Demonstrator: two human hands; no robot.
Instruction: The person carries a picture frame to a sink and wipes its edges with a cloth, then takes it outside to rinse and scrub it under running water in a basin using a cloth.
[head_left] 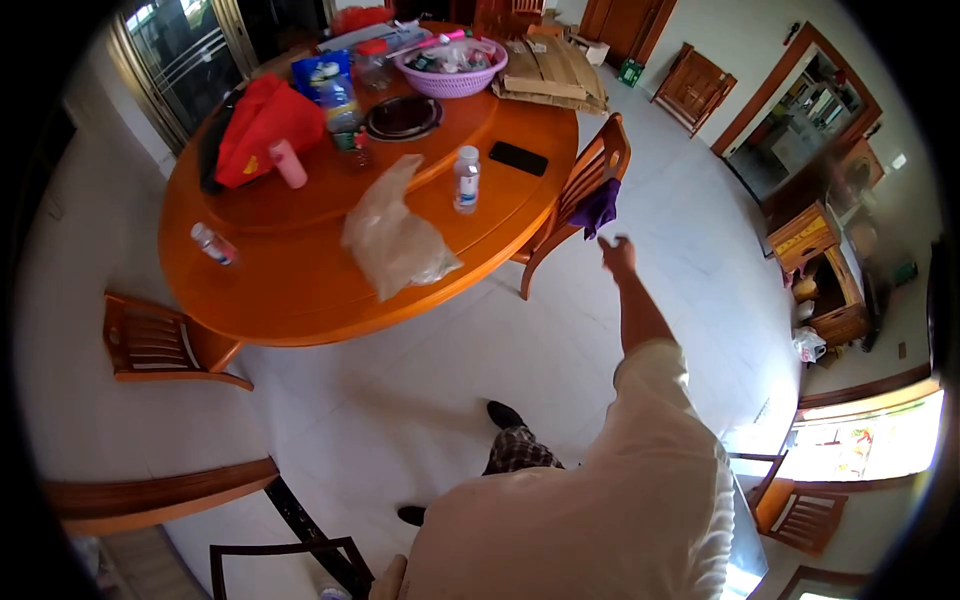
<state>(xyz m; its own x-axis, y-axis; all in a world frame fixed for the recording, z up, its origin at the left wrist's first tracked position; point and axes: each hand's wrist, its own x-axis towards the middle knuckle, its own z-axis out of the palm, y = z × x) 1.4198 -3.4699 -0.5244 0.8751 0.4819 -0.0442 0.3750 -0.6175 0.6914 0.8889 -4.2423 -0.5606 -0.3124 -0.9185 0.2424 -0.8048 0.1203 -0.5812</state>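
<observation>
My right hand [619,257] reaches forward at the end of my outstretched arm, fingers apart and nothing visible in them. Just beyond my fingertips a purple cloth [597,207] hangs on the side of a wooden chair [601,160]; whether I touch it I cannot make out. What looks like part of my left hand [388,580] shows low at the bottom edge, its fingers hidden. On the round wooden table [300,325] nearby are a black phone [519,158], a white bottle [467,180] and a crumpled clear plastic bag [398,240].
Farther back on the table are a red bag [268,130], a pink bottle [288,164], a purple basket [452,82] and flattened cardboard [548,72]. Another chair [165,340] stands at left. A wooden cabinet [835,300] lines the right wall.
</observation>
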